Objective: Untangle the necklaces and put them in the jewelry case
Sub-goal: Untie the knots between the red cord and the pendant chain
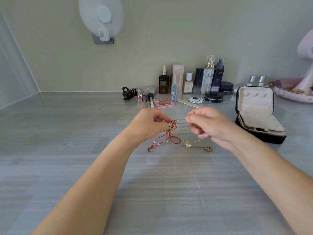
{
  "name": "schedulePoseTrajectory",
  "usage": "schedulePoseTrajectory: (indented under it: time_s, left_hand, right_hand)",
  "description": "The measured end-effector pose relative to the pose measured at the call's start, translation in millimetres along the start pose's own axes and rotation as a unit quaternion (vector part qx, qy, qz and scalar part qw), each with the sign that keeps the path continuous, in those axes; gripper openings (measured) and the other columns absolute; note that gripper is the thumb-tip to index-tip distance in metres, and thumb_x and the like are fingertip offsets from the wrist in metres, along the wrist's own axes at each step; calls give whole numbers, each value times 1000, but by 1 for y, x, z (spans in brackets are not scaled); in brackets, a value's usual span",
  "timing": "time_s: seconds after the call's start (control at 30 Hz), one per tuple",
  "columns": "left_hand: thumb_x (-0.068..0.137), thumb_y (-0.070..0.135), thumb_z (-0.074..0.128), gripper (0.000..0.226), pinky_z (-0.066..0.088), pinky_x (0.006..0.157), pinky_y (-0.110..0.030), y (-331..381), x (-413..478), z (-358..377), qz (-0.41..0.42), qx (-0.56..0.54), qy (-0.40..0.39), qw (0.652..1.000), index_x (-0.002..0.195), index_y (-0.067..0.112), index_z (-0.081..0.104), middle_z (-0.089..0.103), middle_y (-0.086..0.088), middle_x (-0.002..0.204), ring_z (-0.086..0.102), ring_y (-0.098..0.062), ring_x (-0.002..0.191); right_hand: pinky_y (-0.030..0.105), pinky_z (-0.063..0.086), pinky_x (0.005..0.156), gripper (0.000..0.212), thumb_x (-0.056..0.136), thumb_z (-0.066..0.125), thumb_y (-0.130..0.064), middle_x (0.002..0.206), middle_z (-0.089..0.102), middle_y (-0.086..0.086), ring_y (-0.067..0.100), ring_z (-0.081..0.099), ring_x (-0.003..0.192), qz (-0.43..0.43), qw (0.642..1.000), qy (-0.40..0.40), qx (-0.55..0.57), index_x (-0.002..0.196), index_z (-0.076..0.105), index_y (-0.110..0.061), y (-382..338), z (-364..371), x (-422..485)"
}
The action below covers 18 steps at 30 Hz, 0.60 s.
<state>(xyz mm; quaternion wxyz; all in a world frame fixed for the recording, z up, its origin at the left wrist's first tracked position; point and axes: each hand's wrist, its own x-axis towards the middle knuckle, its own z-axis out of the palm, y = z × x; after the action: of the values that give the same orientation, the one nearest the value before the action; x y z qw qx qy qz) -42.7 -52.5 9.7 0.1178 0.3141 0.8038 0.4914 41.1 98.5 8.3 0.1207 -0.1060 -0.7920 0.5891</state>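
Note:
A tangle of necklaces (171, 131) hangs between my two hands above the grey table (84, 167). It holds a red cord with white beads and a ring pendant (149, 150), thin silver and gold chains, a yellow charm (187, 144) and a dark gold pendant (208, 148) trailing on the table. My left hand (149, 123) pinches the red knotted part. My right hand (209, 123) pinches thin chains and pulls them rightward, taut. The jewelry case (257, 114), black outside and beige inside, stands open to the right of my right hand.
Along the back wall stand several cosmetic bottles (207, 77), a black hair claw (128, 93), brushes, a pink eyeshadow palette (163, 102), a round compact (213, 96) and a nail file. A pink tray (291, 94) with jewelry sits at the far right.

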Motion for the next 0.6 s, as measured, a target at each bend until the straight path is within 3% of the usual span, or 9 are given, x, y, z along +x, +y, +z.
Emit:
schedulePoseTrajectory:
  time_s: [0.2, 0.37, 0.6]
  left_hand:
    - [83, 13, 65, 11, 28, 42, -11, 2, -3, 0, 2, -27, -29, 999, 77, 22, 68, 55, 2, 68, 41, -5, 56]
    - [81, 5, 65, 16, 33, 42, -5, 4, -6, 6, -8, -54, -71, 996, 74, 18, 60, 59, 5, 66, 51, 7, 46]
    - [83, 4, 64, 13, 33, 42, -4, 7, -8, 4, 1, -69, -70, 995, 78, 17, 64, 62, 5, 67, 51, 8, 46]
  right_hand:
    - [16, 22, 35, 20, 87, 44, -3, 67, 65, 7, 10, 42, 39, 0, 999, 10, 39, 70, 48, -12, -3, 1, -2]
    - [19, 25, 39, 19, 88, 45, -3, 67, 66, 6, 11, 44, 42, 2, 999, -18, 41, 72, 49, -12, -3, 3, -4]
    - [19, 27, 39, 20, 88, 47, -2, 65, 62, 4, 11, 45, 42, -16, 999, -7, 26, 71, 52, -12, -2, 2, -4]
